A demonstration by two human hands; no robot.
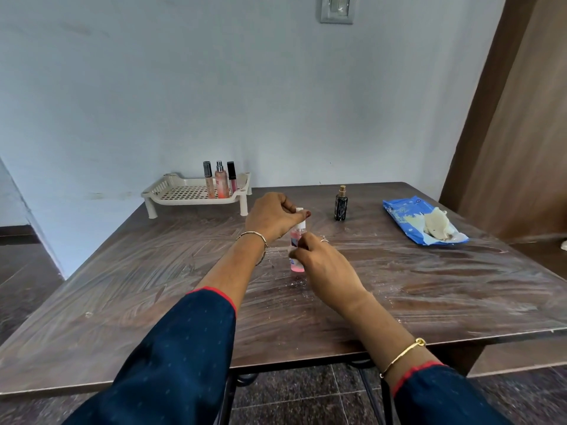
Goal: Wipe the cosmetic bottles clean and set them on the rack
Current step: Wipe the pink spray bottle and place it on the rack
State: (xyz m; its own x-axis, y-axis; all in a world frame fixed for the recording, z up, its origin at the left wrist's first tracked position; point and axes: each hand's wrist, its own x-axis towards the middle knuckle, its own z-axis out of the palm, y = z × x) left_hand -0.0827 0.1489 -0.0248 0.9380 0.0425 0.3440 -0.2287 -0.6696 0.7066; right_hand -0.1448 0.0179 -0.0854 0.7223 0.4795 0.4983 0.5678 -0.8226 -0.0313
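A small clear bottle of pink liquid (296, 237) with a white pump top stands upright mid-table. My left hand (273, 217) pinches its white top from the left. My right hand (325, 265) wraps around its lower body from the right, hiding most of it. No wipe shows in either hand. A dark bottle with a gold cap (341, 204) stands further back to the right. The cream slotted rack (178, 196) sits at the table's far left, with three slim cosmetic bottles (221, 180) standing at its right end.
A blue pack of wet wipes (405, 219) lies at the far right with a crumpled white wipe (435, 225) on it. The brown wooden table (429, 286) is streaked with white dust. A wall runs behind it and a wooden door stands at the right.
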